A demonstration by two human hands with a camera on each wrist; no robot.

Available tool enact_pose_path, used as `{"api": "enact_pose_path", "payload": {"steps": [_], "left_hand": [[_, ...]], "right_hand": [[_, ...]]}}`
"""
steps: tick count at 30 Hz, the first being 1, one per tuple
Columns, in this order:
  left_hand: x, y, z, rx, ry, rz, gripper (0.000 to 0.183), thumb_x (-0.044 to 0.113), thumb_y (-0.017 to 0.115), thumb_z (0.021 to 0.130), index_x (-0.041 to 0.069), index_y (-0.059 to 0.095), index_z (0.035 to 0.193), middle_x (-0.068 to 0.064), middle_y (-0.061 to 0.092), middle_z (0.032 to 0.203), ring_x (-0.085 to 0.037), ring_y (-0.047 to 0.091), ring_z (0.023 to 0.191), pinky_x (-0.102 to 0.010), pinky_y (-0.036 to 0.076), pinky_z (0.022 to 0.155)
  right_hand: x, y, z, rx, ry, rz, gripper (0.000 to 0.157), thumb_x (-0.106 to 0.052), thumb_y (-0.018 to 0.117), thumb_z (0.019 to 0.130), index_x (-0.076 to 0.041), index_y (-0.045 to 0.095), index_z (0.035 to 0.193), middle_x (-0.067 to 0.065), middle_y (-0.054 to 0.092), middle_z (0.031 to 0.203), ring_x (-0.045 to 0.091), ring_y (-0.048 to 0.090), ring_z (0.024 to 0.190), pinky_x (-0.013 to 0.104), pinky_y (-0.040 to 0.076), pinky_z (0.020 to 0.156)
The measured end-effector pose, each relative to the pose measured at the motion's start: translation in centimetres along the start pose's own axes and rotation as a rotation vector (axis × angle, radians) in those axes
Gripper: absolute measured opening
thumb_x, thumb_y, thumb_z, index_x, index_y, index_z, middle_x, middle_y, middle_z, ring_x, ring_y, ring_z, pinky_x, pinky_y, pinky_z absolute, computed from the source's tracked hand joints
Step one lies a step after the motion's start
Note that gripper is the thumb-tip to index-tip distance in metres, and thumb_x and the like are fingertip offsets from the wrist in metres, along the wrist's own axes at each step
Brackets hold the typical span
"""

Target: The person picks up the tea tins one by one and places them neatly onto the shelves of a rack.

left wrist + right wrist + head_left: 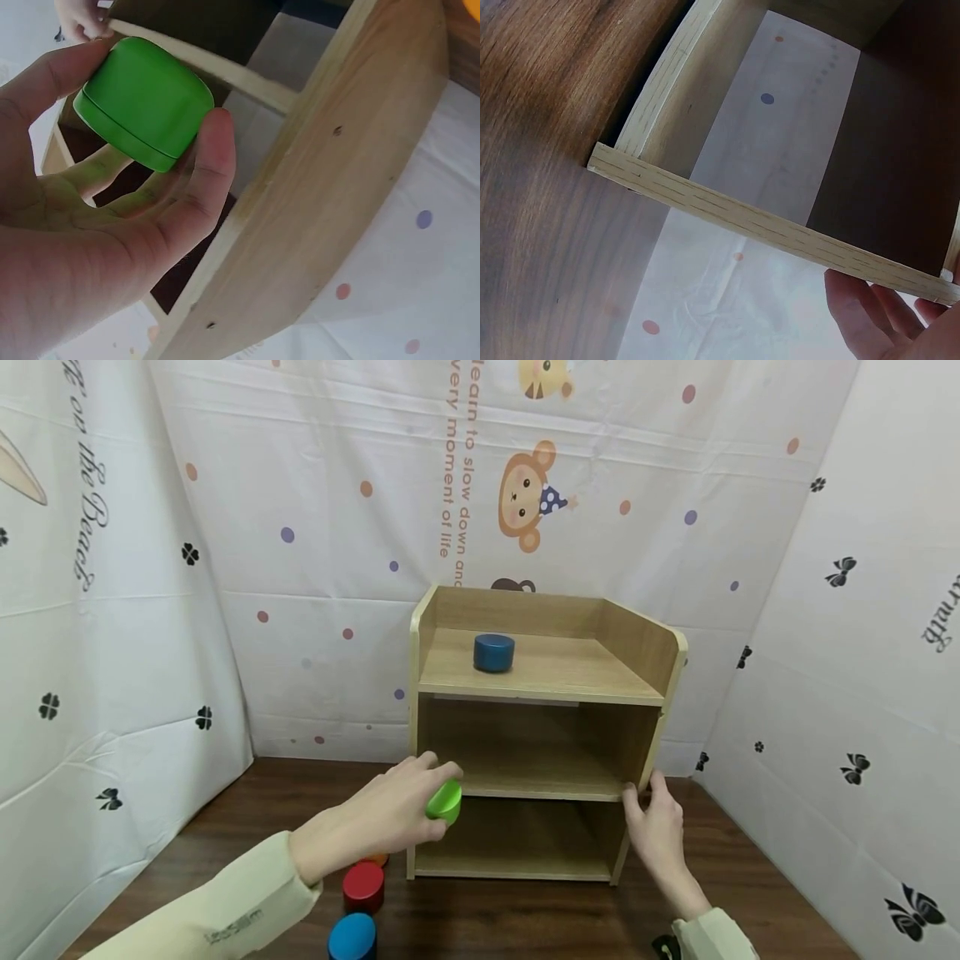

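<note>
My left hand (393, 810) pinches a short green cylinder (146, 105) between thumb and fingertips, in front of the left side of a small wooden shelf unit (540, 795). In the left wrist view the shelf's side panel (337, 172) stands just beyond that hand. At the shelf's right side panel, my right hand (658, 831) grips the front edge near the middle board, its fingers on the outer face. A dark blue cylinder (493, 654) of similar shape sits on the top board, left of centre.
On the dark wood table (525, 918), a red cylinder (363, 887) and a brighter blue one (352, 937) stand in front of the shelf's left side. An orange piece (377, 859) is mostly hidden behind my left hand. Printed white cloth (322, 552) hangs behind and at both sides.
</note>
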State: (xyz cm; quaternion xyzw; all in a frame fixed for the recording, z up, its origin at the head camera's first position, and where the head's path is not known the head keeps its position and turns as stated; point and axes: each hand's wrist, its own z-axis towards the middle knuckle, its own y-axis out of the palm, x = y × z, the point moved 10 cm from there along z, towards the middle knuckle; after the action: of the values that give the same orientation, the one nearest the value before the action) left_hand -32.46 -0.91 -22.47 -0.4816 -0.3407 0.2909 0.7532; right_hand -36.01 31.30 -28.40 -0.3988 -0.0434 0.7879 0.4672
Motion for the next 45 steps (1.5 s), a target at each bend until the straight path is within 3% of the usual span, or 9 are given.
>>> {"api": "enact_pose_path", "payload": {"steps": [15,24,31,45], "left_hand": [[2.4,-2.1,3.2,-0.019,0.009,0.028,0.047,0.022,0.075,0.078,0.018,0.059,0.122,-0.003,0.056,0.095,-0.017,0.052,0.08,-0.029,0.044,0.064],[3.8,-3.1,4.2,-0.043,0.005,0.052,0.049,0.024,0.075,0.079,0.019,0.058,0.124,-0.002,0.055,0.096,-0.018,0.051,0.082,-0.029,0.042,0.064],[5.3,-4.7,5.3,-0.025,0.03,0.103,0.049,0.028,0.074,0.079,0.02,0.058,0.125,-0.001,0.057,0.101,-0.016,0.053,0.084,-0.028,0.042,0.065],[8.5,-8.1,9.1,-0.006,0.061,0.133,0.047,0.03,0.071,0.081,0.018,0.056,0.124,-0.001,0.056,0.104,-0.016,0.052,0.092,-0.025,0.043,0.067]], "right_hand": [[0.1,0.0,0.0,0.006,0.01,0.003,0.011,-0.011,0.053,0.092,-0.002,0.053,0.099,0.016,0.06,0.074,0.019,0.049,0.058,0.029,0.037,0.049],[0.2,0.1,-0.1,-0.008,0.022,0.001,0.011,-0.011,0.052,0.093,-0.003,0.054,0.1,0.016,0.061,0.075,0.017,0.048,0.057,0.028,0.037,0.049],[0.2,0.1,-0.1,-0.008,0.026,-0.007,0.01,-0.012,0.052,0.093,-0.003,0.054,0.099,0.014,0.059,0.072,0.014,0.045,0.055,0.028,0.036,0.049],[0.2,0.0,-0.1,0.001,0.017,-0.006,0.009,-0.011,0.052,0.093,-0.003,0.053,0.097,0.014,0.057,0.071,0.015,0.044,0.054,0.028,0.035,0.047]]}}
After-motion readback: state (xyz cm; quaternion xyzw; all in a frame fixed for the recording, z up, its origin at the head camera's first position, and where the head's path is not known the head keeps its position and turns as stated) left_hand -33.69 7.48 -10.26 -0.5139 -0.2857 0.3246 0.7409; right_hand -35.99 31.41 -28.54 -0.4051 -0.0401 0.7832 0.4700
